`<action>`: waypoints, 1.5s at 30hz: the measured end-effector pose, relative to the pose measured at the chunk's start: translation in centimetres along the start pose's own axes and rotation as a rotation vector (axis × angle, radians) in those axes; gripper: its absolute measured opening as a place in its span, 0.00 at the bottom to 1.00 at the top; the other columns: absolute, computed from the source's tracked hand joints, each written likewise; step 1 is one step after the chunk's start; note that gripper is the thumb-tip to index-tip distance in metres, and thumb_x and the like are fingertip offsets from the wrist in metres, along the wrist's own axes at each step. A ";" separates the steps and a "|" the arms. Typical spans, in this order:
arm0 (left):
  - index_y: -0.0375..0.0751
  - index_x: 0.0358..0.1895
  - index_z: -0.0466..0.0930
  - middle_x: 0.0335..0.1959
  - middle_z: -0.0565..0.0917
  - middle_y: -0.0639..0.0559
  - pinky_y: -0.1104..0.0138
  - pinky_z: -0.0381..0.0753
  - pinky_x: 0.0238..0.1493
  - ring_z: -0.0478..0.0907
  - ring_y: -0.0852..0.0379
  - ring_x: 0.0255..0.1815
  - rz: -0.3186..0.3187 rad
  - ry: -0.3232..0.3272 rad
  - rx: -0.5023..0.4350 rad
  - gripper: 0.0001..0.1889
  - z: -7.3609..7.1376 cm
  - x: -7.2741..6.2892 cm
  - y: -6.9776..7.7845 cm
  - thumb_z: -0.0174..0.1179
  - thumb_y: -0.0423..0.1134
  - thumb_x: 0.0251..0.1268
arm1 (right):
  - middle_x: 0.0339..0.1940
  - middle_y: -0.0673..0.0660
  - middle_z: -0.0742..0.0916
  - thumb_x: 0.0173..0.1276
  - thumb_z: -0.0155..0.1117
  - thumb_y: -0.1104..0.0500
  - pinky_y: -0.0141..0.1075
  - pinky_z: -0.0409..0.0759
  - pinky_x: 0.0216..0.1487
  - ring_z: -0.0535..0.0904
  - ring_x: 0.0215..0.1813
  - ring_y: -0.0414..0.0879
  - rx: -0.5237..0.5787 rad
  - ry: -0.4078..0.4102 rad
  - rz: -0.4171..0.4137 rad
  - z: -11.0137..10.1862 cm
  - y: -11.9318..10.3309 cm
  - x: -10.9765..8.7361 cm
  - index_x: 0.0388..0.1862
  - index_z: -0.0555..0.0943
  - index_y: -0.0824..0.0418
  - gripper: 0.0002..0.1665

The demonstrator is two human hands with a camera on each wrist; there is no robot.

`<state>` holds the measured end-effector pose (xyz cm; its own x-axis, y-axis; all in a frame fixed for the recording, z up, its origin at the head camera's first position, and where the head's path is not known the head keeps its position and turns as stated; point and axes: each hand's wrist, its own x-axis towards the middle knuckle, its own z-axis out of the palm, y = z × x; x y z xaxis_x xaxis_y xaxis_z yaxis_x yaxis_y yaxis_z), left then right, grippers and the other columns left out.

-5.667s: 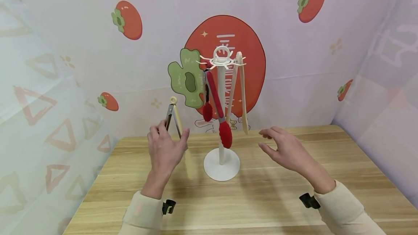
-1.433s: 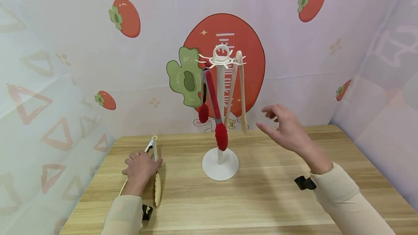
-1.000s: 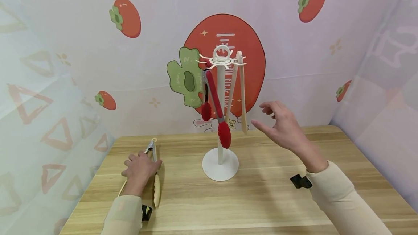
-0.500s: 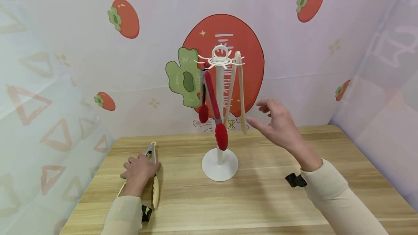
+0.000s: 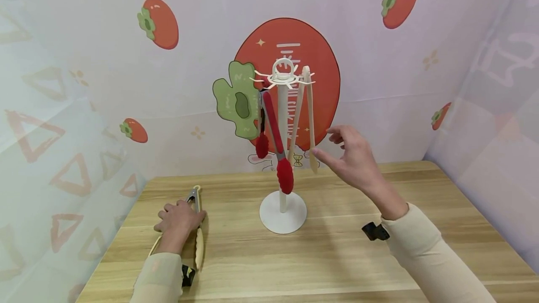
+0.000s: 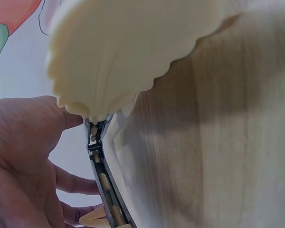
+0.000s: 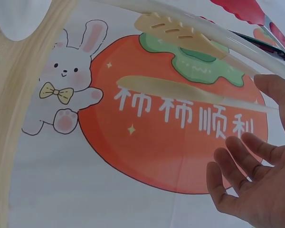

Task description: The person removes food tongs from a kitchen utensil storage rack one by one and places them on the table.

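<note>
At the table's left, my left hand holds cream-and-steel tongs that lie on the wood, spread apart, loop end away from me. In the left wrist view their scalloped cream head fills the top, and fingers touch a steel arm. My right hand, thumb and fingers parted, is beside the beige tongs hanging on the right of a white rack. Its thumb overlaps one arm in the head view, but the right wrist view shows nothing gripped. Red-tipped tongs hang on the rack's left.
The rack's upper ring bears several thin hooks that stick outward. Its round base stands mid-table on the wooden top. A printed cloth wall closes off the back, with further cloth along both sides.
Earlier the left hand held the cream-and-steel tongs raised near the rack; they now lie at left and have slid slightly towards me. The right hand has moved left, closer to the hanging beige tongs.
</note>
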<state>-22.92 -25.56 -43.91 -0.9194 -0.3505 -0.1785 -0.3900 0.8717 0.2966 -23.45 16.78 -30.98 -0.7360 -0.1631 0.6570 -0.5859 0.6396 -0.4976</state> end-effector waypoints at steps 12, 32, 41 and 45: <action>0.16 0.62 0.63 0.58 0.58 0.10 0.23 0.61 0.51 0.57 0.13 0.58 -0.005 -0.013 -0.002 0.42 -0.1 0.0 0.0 0.60 0.58 0.68 | 0.44 0.61 0.81 0.60 0.78 0.57 0.50 0.78 0.49 0.76 0.46 0.55 0.011 0.020 0.018 0.4 -0.6 0.3 0.56 0.77 0.68 0.30; 0.15 0.62 0.63 0.58 0.58 0.09 0.23 0.62 0.50 0.58 0.12 0.58 -0.003 -0.025 0.007 0.42 0.1 0.2 -0.2 0.58 0.58 0.70 | 0.48 0.61 0.81 0.61 0.78 0.56 0.53 0.78 0.52 0.76 0.49 0.56 0.010 0.004 0.027 0.7 -1.1 0.8 0.57 0.76 0.68 0.31; 0.15 0.62 0.63 0.58 0.57 0.09 0.23 0.60 0.51 0.57 0.12 0.58 0.007 -0.018 0.005 0.43 0.1 0.0 -0.3 0.58 0.59 0.70 | 0.49 0.62 0.80 0.61 0.78 0.56 0.52 0.78 0.51 0.76 0.49 0.56 0.008 0.013 0.039 0.9 -1.4 0.9 0.58 0.75 0.68 0.32; 0.15 0.64 0.61 0.58 0.58 0.09 0.23 0.60 0.51 0.56 0.12 0.59 0.020 -0.011 0.015 0.44 0.0 0.0 -0.2 0.57 0.59 0.70 | 0.49 0.62 0.80 0.61 0.78 0.56 0.52 0.78 0.51 0.76 0.49 0.57 0.008 0.019 0.044 1.0 -1.5 0.9 0.58 0.75 0.69 0.32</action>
<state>-22.80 -25.71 -43.99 -0.9263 -0.3295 -0.1829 -0.3708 0.8835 0.2863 -23.60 14.89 -30.18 -0.7549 -0.1206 0.6447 -0.5555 0.6400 -0.5308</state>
